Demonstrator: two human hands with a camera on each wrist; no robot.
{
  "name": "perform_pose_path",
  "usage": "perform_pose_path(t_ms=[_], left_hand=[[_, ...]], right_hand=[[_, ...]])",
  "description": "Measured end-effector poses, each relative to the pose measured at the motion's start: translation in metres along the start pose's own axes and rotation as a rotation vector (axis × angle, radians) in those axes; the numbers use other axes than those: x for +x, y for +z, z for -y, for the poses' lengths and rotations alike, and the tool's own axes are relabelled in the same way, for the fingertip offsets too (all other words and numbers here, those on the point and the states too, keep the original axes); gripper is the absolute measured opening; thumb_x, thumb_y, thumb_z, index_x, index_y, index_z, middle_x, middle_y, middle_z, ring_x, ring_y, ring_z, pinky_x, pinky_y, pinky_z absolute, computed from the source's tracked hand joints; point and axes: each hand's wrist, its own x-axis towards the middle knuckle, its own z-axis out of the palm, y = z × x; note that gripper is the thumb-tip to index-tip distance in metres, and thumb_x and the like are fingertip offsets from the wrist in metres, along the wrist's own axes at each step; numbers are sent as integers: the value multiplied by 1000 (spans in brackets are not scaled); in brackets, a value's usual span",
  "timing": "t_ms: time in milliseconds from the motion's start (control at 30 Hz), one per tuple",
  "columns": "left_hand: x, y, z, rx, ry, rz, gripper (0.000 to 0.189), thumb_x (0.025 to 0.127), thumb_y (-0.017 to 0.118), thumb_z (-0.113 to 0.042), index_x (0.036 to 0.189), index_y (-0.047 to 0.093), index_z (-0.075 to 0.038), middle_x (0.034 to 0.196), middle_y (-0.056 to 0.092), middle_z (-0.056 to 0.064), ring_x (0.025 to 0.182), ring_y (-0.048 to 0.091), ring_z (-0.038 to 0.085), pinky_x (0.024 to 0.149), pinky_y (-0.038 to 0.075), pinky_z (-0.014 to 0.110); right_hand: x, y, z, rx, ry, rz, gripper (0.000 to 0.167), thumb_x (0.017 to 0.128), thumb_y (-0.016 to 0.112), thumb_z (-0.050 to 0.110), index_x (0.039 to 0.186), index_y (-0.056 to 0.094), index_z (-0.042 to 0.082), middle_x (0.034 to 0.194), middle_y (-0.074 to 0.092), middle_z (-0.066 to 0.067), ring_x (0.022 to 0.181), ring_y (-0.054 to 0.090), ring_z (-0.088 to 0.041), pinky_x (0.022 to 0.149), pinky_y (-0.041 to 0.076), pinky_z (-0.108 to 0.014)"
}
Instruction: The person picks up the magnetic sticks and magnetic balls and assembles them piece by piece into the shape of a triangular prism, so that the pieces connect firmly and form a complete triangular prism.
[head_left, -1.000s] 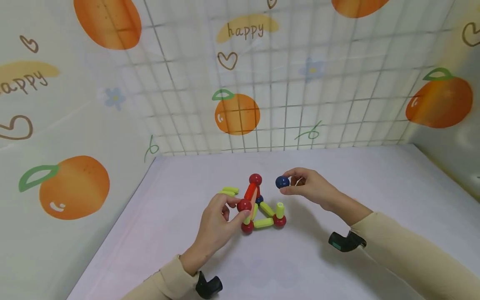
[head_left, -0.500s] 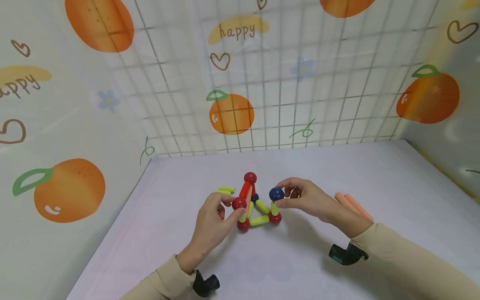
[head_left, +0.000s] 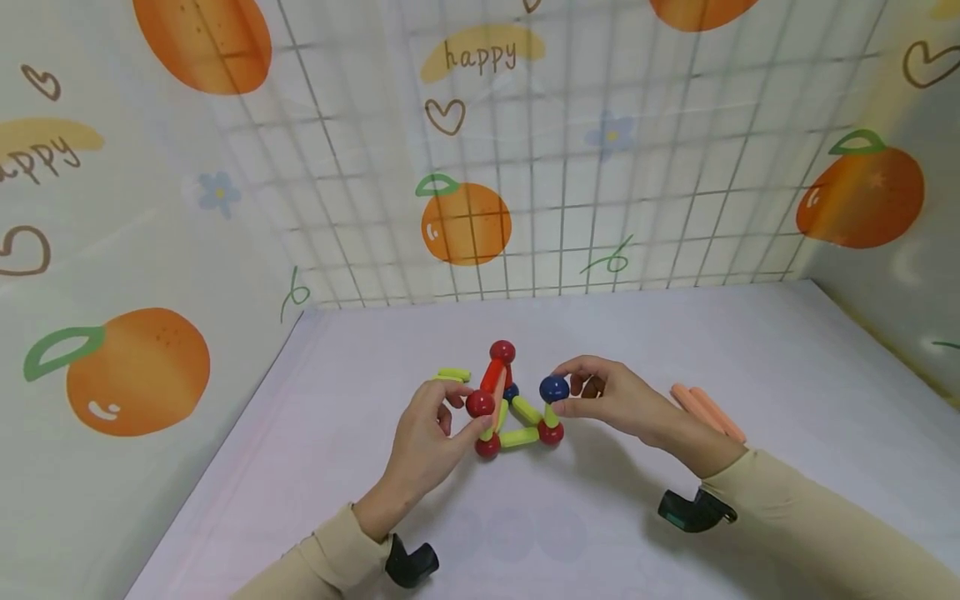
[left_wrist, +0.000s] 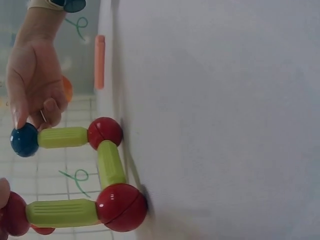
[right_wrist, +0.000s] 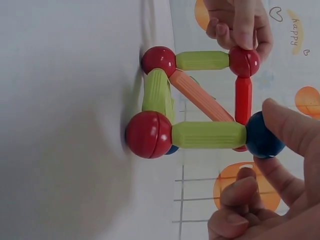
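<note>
A toy frame of building sticks and balls stands on the table between my hands. My left hand [head_left: 423,442] pinches the red ball [head_left: 480,404] on top of the front-left upright stick. With thumb and finger, my right hand [head_left: 618,396] pinches a blue ball [head_left: 554,389], which sits at the top end of a yellow-green upright stick [right_wrist: 209,135]. That stick rises from a red ball [right_wrist: 149,135] at the base. Yellow-green sticks [head_left: 519,437] join the base balls. Behind, a red stick [right_wrist: 243,100] and a salmon diagonal stick [right_wrist: 205,96] link to the upper balls.
Loose salmon sticks [head_left: 707,410] lie on the table right of the frame, beside my right forearm. Short yellow-green sticks [head_left: 453,375] lie behind my left hand. A patterned curtain [head_left: 360,208] over a wire grid closes off the back.
My right hand has brought the blue ball down and left onto the top of the front-right upright stick. My left hand keeps its pinch on the red ball.
</note>
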Motion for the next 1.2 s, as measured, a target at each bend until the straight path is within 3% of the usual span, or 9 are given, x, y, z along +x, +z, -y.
perform_pose_path(t_ms=[167,567,1033,1200], left_hand=[[3,6,2,15,-5,53,49,80,82,-23,122,60,-12,99,59,2,61,44,8,55,39,18],[24,15,9,45,110,46,42,78,83,-17,115,63,-14,96,59,2,64,43,9,57,39,19],[37,29,-1,19,54,82,41,79,82,-22,114,63,-13,97,61,7,67,45,12,58,39,21],[35,27,0,7,38,98,46,80,82,-26,120,61,-13,97,58,3,66,45,12,58,40,21]], right_hand=[[-4,-1,-2,13,4,-8,46,81,80,29,122,64,15,99,54,-9,84,52,-24,65,48,-27],[-10,-1,-6,-10,-19,-58,45,81,81,30,120,64,16,98,54,-11,82,51,-24,63,47,-26],[-15,-16,-13,-27,25,-130,51,82,80,30,128,62,18,99,53,-10,82,51,-23,62,45,-26],[-33,-34,-23,-81,28,-174,54,83,79,33,132,59,19,100,53,-10,79,51,-20,62,43,-25]])
